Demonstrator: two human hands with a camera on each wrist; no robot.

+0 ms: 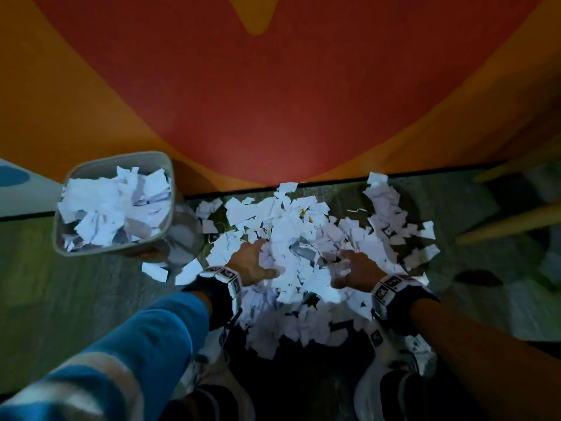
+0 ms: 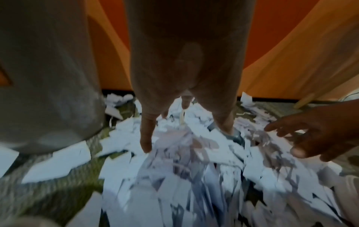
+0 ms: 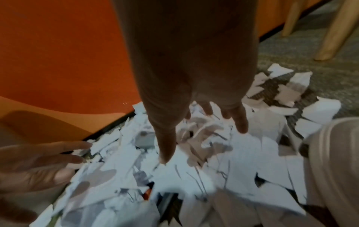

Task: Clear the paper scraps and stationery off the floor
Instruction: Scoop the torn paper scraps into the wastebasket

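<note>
Grey-green carpet [image 1: 91, 299] underfoot, meeting an orange and red wall [image 1: 273, 101] along a dark skirting strip. Against that strip, a wide heap of torn white paper scraps [image 1: 300, 238], spread over the carpet and thickest in the middle, with looser pieces trailing off on the heap's right side and a few strays at its left edge. Something small and yellow half buried near the far side of the heap, too hidden to identify. Pressed into the heap's near left part, the left hand [image 1: 250, 262], fingers spread and fairly straight, tips sunk among the scraps, nothing gripped. Set down on the heap's near right part, the right hand [image 1: 358, 268], likewise spread, fingers extended and resting on the paper, nothing pinched or enclosed. Both hands apart from each other, with a ridge of scraps between them. Marked bands on both wrists; a blue sleeve [image 1: 145, 329] on the left arm. Just left of the heap, a pale grey waste bin [image 1: 77, 170], upright on the carpet, filled to the rim with more torn paper, a couple of loose pieces lying at its base. Right of the heap and well clear of it, pale wooden chair legs [image 1: 501, 226]. At the heap's near edge, white shoes [image 1: 403, 354], partly covered by scraps.
</note>
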